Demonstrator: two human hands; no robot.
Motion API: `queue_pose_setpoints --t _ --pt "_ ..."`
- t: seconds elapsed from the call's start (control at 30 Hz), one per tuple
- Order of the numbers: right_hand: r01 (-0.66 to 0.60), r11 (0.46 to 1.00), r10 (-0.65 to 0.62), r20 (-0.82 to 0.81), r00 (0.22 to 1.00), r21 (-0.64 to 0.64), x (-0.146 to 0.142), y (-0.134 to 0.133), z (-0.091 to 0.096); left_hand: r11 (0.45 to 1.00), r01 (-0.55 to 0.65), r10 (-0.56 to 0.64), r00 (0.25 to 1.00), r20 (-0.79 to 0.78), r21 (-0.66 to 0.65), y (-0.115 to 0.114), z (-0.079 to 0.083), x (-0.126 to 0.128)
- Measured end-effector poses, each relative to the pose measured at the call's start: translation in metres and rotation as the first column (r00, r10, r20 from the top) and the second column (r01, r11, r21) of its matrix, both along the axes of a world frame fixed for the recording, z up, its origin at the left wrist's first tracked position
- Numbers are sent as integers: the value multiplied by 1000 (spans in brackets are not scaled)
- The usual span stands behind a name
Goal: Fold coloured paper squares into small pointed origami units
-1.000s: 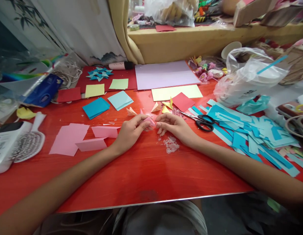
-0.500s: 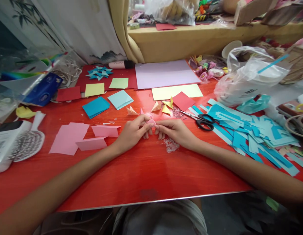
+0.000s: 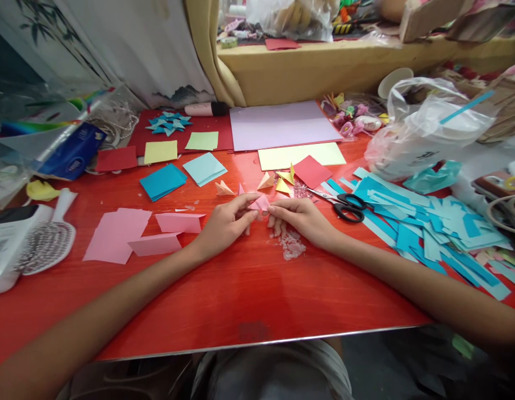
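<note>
A small folded piece of pink paper (image 3: 260, 203) is pinched between my two hands, a little above the red table. My left hand (image 3: 231, 218) grips its left side between thumb and fingers. On its right side, the thumb and forefinger of my right hand (image 3: 296, 218) are closed. Just beyond the hands lie small folded peach paper pieces (image 3: 266, 181) and yellow ones (image 3: 284, 179). A crumpled clear plastic scrap (image 3: 292, 245) lies beside my right hand. To the left are flat pink sheets (image 3: 118, 234) and two creased pink sheets (image 3: 180, 223).
Black-handled scissors (image 3: 348, 207) and a heap of blue paper strips (image 3: 432, 222) lie to the right. Blue squares (image 3: 163, 182) and a red square (image 3: 312, 171) sit farther back. A hairbrush (image 3: 51, 244) is at left, a plastic bag with a cup (image 3: 424, 130) at back right.
The pink paper has turned and spread between my fingers, showing more of its folded faces. My right hand has shifted slightly upward; the left has barely moved.
</note>
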State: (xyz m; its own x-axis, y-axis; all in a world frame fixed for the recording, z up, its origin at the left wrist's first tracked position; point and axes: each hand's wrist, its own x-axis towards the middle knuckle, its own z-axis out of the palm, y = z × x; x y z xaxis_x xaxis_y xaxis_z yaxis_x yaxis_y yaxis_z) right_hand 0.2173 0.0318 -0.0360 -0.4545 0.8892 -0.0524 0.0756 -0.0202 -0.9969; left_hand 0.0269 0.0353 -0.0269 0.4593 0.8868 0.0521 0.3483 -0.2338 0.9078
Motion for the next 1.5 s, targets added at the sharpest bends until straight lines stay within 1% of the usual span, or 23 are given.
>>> queue_pose_setpoints --t 0.1,0.17,0.3,0.43,0.57,0.63,0.7,0.77,0.8,0.87,0.93,1.0,1.1,1.2,1.3,1.5 --pt "-14 999 13 -26 1000 -36 0 0 2 999 -1 4 997 -77 44 0 2 -1" --pt "-24 999 22 -38 999 -44 0 0 2 999 6 -1 995 -98 49 0 3 -1" --pt "-40 998 40 -24 999 -38 1 1 2 999 2 2 996 -89 39 0 3 -1" --pt "-57 998 56 37 998 5 0 0 2 1000 -21 21 998 -56 3 0 1 -1" --pt "-52 999 52 47 998 16 -1 -1 1 999 -22 22 1000 -1 -41 1 1 -1" --pt "-47 999 47 23 999 6 -1 -1 0 996 -23 31 996 84 -88 1 0 -1" --pt "-40 999 40 6 999 -1 -1 -2 0 988 -46 73 980 187 -144 2 -1 -1" --pt "-38 999 38 19 999 7 -1 -2 1 982 -89 126 966 225 -166 3 -2 0" --pt "-43 999 43 36 998 17 -1 -2 1 982 -111 140 970 199 -151 4 -3 0" --pt "-55 998 53 67 996 37 -1 -3 2 988 -129 136 987 82 -79 4 -3 1" --pt "-63 997 58 85 995 50 -1 -4 3 992 -124 123 992 -28 -8 3 -2 1" --pt "-59 996 51 110 993 70 -1 -4 3 994 -110 111 991 -75 24 3 -1 1" --pt "-46 993 28 159 987 110 -2 -4 3 993 -113 116 990 -78 41 3 -1 0" --pt "-40 991 18 170 985 125 -3 -4 3 991 -127 131 988 -87 52 2 -1 0" --pt "-37 995 23 148 989 93 -4 -4 3 992 -116 120 988 -98 47 2 -1 0" --pt "-6 1000 6 30 1000 6 -2 -3 1 998 -53 56 996 -73 42 3 -4 1"
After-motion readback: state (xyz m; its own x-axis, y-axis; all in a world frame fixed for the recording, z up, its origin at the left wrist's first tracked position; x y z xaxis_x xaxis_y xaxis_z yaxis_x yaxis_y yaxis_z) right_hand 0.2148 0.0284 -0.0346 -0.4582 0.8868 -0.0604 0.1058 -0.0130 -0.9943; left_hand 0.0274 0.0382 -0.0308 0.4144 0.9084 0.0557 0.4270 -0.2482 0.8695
